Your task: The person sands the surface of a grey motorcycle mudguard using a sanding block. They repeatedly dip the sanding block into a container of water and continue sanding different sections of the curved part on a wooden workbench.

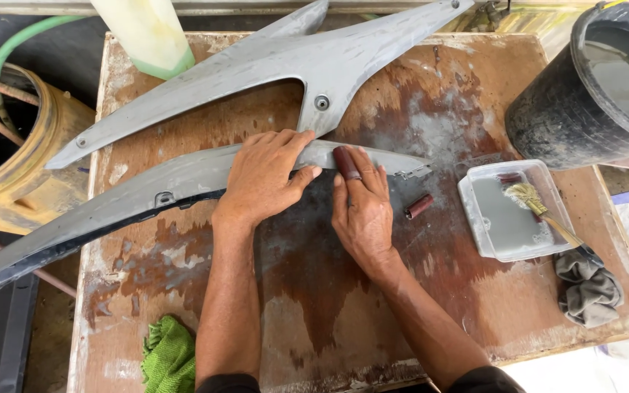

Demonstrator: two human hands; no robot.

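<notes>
A long grey curved panel [132,193] lies across a worn wooden table [329,306]. My left hand [263,175] lies flat on the panel near its right end and presses it down. My right hand [362,204] rests beside it, fingers pressing a small dark red folded piece of sandpaper [345,161] against the panel's edge. A second rolled dark red piece [419,207] lies loose on the table just right of my right hand. A larger grey pointed panel [271,62] lies behind the hands.
A clear plastic tray of cloudy water [507,215] holds a brush [536,204] at right; a grey rag [587,287] lies below it. A black bucket [591,87] of water stands at the far right, a yellow drum [16,153] at left, a green cloth [169,356] near the front edge.
</notes>
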